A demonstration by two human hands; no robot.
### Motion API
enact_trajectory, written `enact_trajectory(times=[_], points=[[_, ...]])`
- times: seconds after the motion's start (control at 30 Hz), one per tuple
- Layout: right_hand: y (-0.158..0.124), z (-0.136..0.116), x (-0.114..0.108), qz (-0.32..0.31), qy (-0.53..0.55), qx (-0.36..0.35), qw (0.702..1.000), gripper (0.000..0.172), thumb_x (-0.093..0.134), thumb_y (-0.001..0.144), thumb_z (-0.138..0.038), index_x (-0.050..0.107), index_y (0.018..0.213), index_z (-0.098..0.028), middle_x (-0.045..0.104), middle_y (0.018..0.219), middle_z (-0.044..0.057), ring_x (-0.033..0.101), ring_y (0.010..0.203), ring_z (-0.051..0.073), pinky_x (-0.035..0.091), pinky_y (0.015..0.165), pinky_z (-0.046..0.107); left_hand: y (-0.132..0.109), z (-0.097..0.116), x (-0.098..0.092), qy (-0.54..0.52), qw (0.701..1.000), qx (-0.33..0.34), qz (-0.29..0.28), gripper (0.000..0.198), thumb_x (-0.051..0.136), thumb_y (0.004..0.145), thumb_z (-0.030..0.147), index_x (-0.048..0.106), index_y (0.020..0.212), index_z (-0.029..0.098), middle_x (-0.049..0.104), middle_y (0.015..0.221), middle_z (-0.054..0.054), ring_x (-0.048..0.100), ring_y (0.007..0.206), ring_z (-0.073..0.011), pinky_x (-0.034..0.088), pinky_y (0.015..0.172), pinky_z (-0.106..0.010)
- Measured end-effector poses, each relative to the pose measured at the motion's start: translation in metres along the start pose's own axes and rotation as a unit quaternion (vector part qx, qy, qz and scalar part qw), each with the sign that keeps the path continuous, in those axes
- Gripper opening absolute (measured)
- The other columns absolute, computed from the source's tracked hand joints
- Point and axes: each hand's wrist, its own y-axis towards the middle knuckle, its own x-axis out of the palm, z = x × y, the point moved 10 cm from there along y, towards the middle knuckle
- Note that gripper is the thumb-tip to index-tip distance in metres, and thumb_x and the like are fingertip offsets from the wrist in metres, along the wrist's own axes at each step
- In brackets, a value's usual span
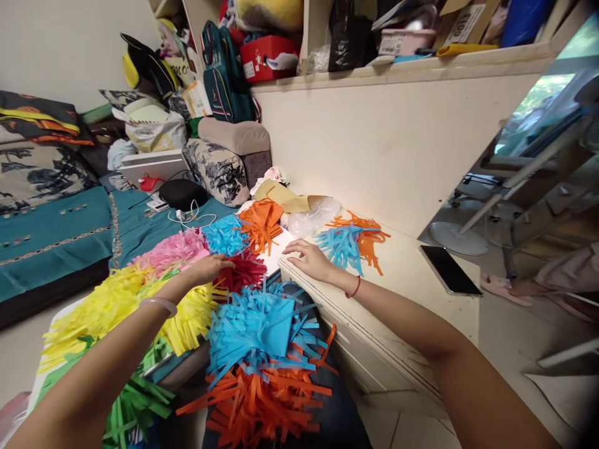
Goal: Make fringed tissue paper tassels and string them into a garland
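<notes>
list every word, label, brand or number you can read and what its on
"no" or "mo", part of a word, on the pale item beside the backpack
Too blurred to read surely: large characters on the white label up on the shelf
Too small or blurred: print on the pink box, red box and plastic bag
</notes>
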Motion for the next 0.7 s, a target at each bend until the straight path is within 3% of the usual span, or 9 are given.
enact_trajectory(times=[0.13, 0.23, 0.33, 0.4, 0.5, 0.57, 0.63, 0.7], points=[[-0.007, 0.000, 0.001, -0.016, -0.004, 0.013, 1.000, 0.020, 0.058, 0.080, -0.008, 0.071, 0.093, -0.017, 0.065, 0.107, 0.009, 0.062, 0.099, 0.019, 0.049, 0.086, 0.033, -0.004, -0.006, -0.023, 0.000, 0.999, 0.013, 0.045, 0.016, 0.057, 0.076, 0.016, 0.070, 0.069, 0.019, 0.063, 0.112, -0.009, 0.053, 0.109, -0.0258, 0.037, 0.100, -0.037], [-0.010, 0.003, 0.000, -0.024, 0.001, 0.027, 0.999, 0.020, 0.058, 0.080, -0.009, 0.071, 0.093, -0.017, 0.064, 0.109, 0.010, 0.061, 0.099, 0.019, 0.051, 0.076, 0.029, -0.026, -0.034, -0.069, -0.054, 0.982, -0.008, 0.183, 0.015, 0.062, 0.079, 0.028, 0.069, 0.069, 0.020, 0.061, 0.120, -0.005, 0.046, 0.117, -0.0259, 0.032, 0.105, -0.042], [-0.008, 0.007, -0.003, -0.015, 0.015, 0.039, 0.999, 0.020, 0.058, 0.079, -0.009, 0.071, 0.093, -0.017, 0.064, 0.109, 0.010, 0.061, 0.099, 0.018, 0.052, 0.070, 0.026, -0.063, -0.064, -0.118, -0.105, 0.938, -0.047, 0.327, 0.038, 0.053, 0.086, 0.052, 0.066, 0.073, 0.019, 0.057, 0.126, 0.000, 0.044, 0.118, -0.0212, 0.031, 0.106, -0.043], [-0.004, 0.009, -0.004, -0.004, 0.026, 0.045, 0.999, 0.021, 0.058, 0.079, -0.009, 0.071, 0.093, -0.017, 0.065, 0.108, 0.009, 0.062, 0.098, 0.018, 0.051, 0.070, 0.025, -0.086, -0.069, -0.144, -0.140, 0.908, -0.067, 0.390, 0.048, 0.049, 0.084, 0.061, 0.063, 0.075, 0.016, 0.055, 0.129, 0.001, 0.045, 0.118, -0.0182, 0.031, 0.106, -0.040], [0.005, 0.001, -0.009, 0.032, 0.039, 0.048, 0.998, 0.021, 0.056, 0.081, -0.011, 0.070, 0.096, -0.018, 0.066, 0.107, 0.008, 0.062, 0.099, 0.017, 0.051, 0.075, 0.027, -0.107, -0.048, -0.170, -0.204, 0.876, -0.082, 0.430, 0.046, 0.054, 0.081, 0.059, 0.059, 0.075, 0.014, 0.061, 0.121, 0.000, 0.051, 0.107, -0.0141, 0.038, 0.097, -0.032], [0.009, -0.019, -0.021, 0.094, 0.057, 0.030, 0.994, 0.020, 0.055, 0.084, -0.013, 0.068, 0.097, -0.018, 0.067, 0.104, 0.008, 0.062, 0.096, 0.016, 0.050, 0.078, 0.027, -0.114, -0.022, -0.180, -0.233, 0.863, -0.097, 0.437, 0.035, 0.059, 0.080, 0.048, 0.059, 0.079, 0.013, 0.066, 0.097, 0.001, 0.054, 0.086, -0.0096, 0.043, 0.082, -0.022], [0.010, -0.048, -0.034, 0.160, 0.081, -0.005, 0.984, 0.017, 0.055, 0.085, -0.017, 0.068, 0.097, -0.019, 0.067, 0.098, 0.006, 0.062, 0.090, 0.015, 0.049, 0.077, 0.028, -0.120, 0.004, -0.184, -0.234, 0.854, -0.127, 0.447, 0.022, 0.061, 0.079, 0.036, 0.059, 0.080, 0.014, 0.057, 0.070, 0.006, 0.047, 0.064, -0.0057, 0.037, 0.063, -0.015], [0.009, -0.083, -0.037, 0.180, 0.106, -0.044, 0.977, 0.015, 0.056, 0.087, -0.020, 0.067, 0.096, -0.020, 0.067, 0.095, 0.005, 0.061, 0.086, 0.015, 0.050, 0.077, 0.028, -0.122, 0.031, -0.184, -0.261, 0.843, -0.120, 0.454, 0.016, 0.061, 0.078, 0.030, 0.054, 0.076, 0.015, 0.046, 0.060, 0.007, 0.038, 0.055, -0.0051, 0.030, 0.053, -0.015]])
